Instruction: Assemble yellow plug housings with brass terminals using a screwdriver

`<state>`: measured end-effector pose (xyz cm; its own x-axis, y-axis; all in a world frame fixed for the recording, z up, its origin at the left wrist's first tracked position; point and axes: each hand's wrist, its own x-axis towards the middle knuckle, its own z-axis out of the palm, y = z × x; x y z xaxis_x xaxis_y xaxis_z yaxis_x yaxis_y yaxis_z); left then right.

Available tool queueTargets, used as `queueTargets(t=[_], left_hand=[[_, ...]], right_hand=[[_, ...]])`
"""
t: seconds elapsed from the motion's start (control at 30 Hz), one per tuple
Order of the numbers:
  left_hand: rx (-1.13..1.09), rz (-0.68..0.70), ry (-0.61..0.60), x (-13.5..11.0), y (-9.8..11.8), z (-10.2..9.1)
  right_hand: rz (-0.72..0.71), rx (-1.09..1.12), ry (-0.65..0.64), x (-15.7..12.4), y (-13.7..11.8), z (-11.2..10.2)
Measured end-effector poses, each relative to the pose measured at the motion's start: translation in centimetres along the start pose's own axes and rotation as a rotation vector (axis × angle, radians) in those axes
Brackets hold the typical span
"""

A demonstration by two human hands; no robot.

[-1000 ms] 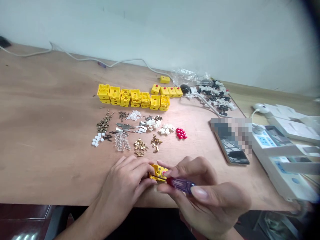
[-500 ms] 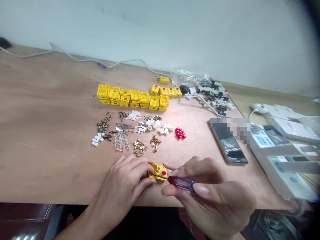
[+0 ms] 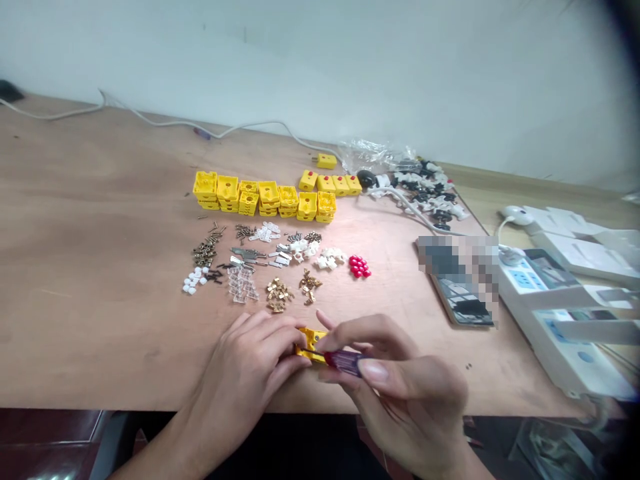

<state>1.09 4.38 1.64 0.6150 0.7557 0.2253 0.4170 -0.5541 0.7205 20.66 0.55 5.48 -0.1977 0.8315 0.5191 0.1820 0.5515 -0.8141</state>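
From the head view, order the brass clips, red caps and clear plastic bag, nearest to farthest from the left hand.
1. brass clips, just beyond the left hand.
2. red caps, farther right.
3. clear plastic bag, by the wall.

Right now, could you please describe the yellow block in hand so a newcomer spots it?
Start at the wooden table, near edge. There the left hand pinches the yellow block. Unlike the yellow row farther back, it alone meets the purple-handled screwdriver.

1. Left hand (image 3: 247,363) lies palm down, its forearm entering from the lower left, fingers (image 3: 280,337) curled and pinched together.
2. Right hand (image 3: 400,393) sits opposite, thumb and fingers pinched, tips meeting the left hand's.
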Motion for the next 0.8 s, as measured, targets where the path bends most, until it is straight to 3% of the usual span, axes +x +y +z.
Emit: queueTargets(t=[0.1, 0.37, 0.57, 0.8], left_hand=[[-0.012, 0.018, 0.031, -0.1, -0.2, 0.2], [-0.006, -0.016, -0.020, 0.2, 0.3, -0.2], [0.010, -0.013, 0.037, -0.1, -0.1, 0.3], [-0.032, -0.051, 0.004, 0.1, 0.2, 0.0]], right_hand=[[0.037, 0.095, -0.134, 0.0, 0.0, -0.3], [-0.044, -0.021, 0.158, 0.4, 0.2, 0.3], [0.048, 0.063, -0.068, -0.2, -0.2, -0.7], [-0.013, 0.012, 0.124, 0.1, -0.5, 0.6]])
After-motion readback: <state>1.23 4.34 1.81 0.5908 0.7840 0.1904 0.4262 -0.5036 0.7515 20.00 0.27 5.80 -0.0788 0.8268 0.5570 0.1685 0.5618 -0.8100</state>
